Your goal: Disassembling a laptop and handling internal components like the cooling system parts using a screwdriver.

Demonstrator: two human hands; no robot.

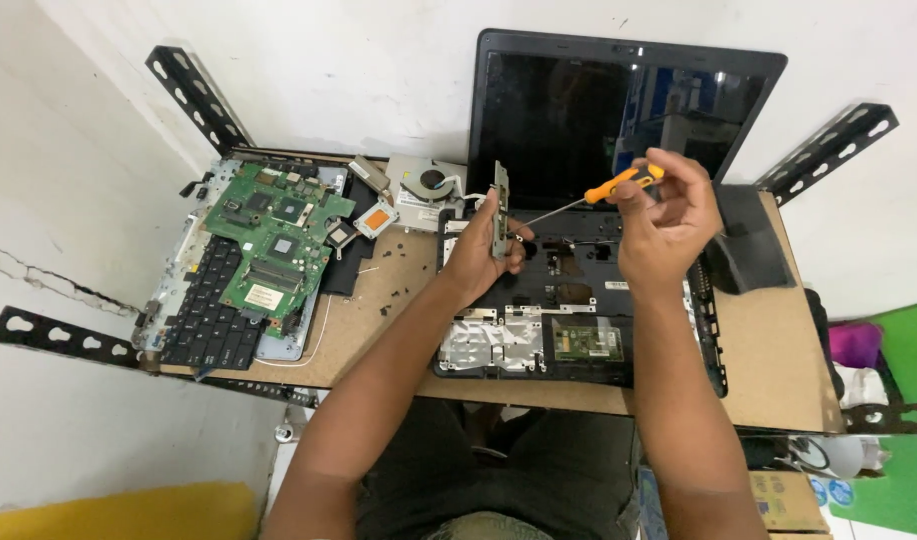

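My left hand (482, 250) holds a narrow grey metal bracket (500, 208) upright above the opened laptop base (579, 335). My right hand (669, 225) grips a screwdriver with an orange and black handle (624, 183); its thin shaft points left and its tip (524, 223) meets the bracket near my left fingers. Both hands hover over the rear part of the stripped black chassis, in front of the laptop's dark screen (619, 110).
A green motherboard (275, 240) lies on a detached keyboard (209, 315) at the left of the brown desk (769, 340). A cooling fan with heat pipe (419, 190) sits behind. Black perforated brackets (194, 95) stick out from the white wall. A dark stand (749, 240) is at right.
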